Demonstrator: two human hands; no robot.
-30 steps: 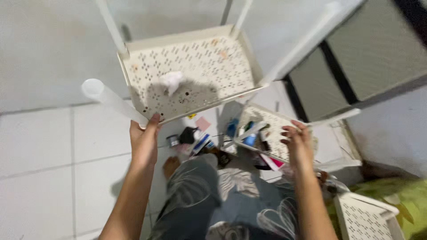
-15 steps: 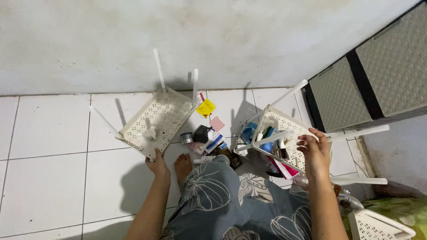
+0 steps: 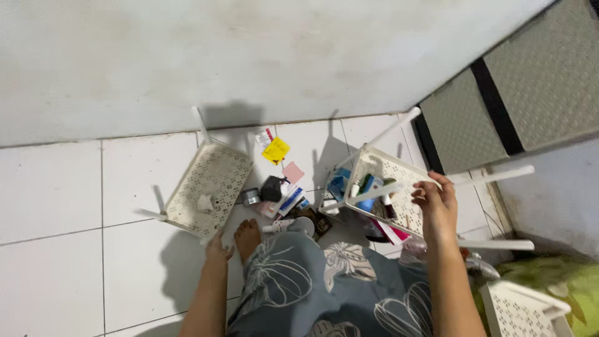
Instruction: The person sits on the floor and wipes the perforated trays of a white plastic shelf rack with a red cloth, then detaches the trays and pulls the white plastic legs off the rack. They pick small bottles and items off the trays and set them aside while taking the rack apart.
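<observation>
My left hand [image 3: 218,247] grips the near corner of a white perforated plastic shelf tray [image 3: 209,187] with thin poles, which lies low over the white floor tiles. My right hand [image 3: 435,201] holds the edge of a second white perforated tray [image 3: 399,178] that is tilted and carries several small bottles and tubes. Between the two trays a pile of small items [image 3: 282,193] lies on the floor: packets, a yellow slip, a pink card, a black pouch. My bare foot [image 3: 248,237] and floral grey trousers [image 3: 312,281] show below.
A white wall [image 3: 249,56] runs along the back. A grey textured panel with a black stripe [image 3: 493,106] leans at the right. A third white perforated tray [image 3: 521,309] stands at the bottom right beside a green cloth [image 3: 561,281].
The left tray has gone down from close to the camera to the floor at the left. The view has pulled back and shows more wall. My right hand stays on the right tray.
</observation>
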